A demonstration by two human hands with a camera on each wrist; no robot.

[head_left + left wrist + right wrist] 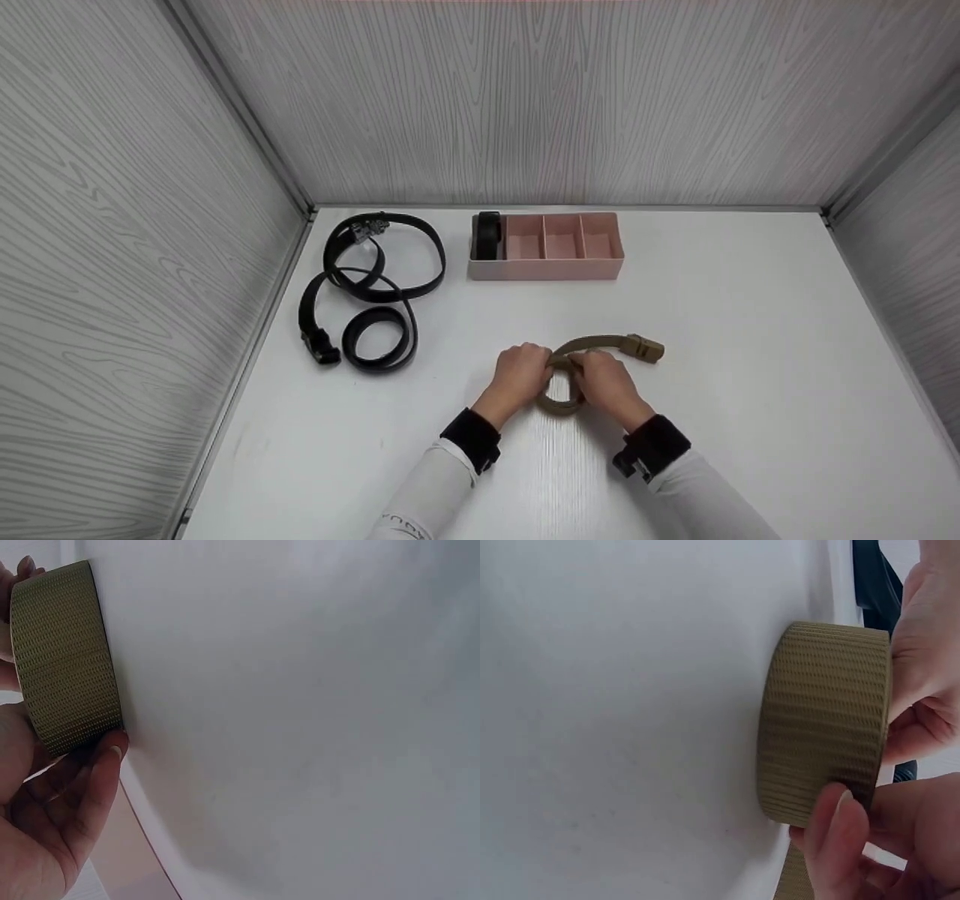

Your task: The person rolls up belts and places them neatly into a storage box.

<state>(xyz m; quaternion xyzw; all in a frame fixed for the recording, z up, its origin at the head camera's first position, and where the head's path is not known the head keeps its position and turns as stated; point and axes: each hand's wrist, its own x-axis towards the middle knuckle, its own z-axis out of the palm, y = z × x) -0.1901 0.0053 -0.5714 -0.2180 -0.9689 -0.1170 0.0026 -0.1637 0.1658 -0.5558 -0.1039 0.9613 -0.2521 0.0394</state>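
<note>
Pinching fingers of the left hand and right hand hold opposite sides of a coiled tan belt, closed to the strap's thickness, though fingertips inside the coil are hard to make out. It rests on the white table, buckle end trailing beyond the right hand. Farther back, a pink divided box holds a rolled black belt in its leftmost compartment.

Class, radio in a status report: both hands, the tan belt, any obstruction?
Left hand and right hand gripping tan belt, partly coiled. Buckle end uncoiled, out to the right. No blockage seen; black belts lie apart, left.
</note>
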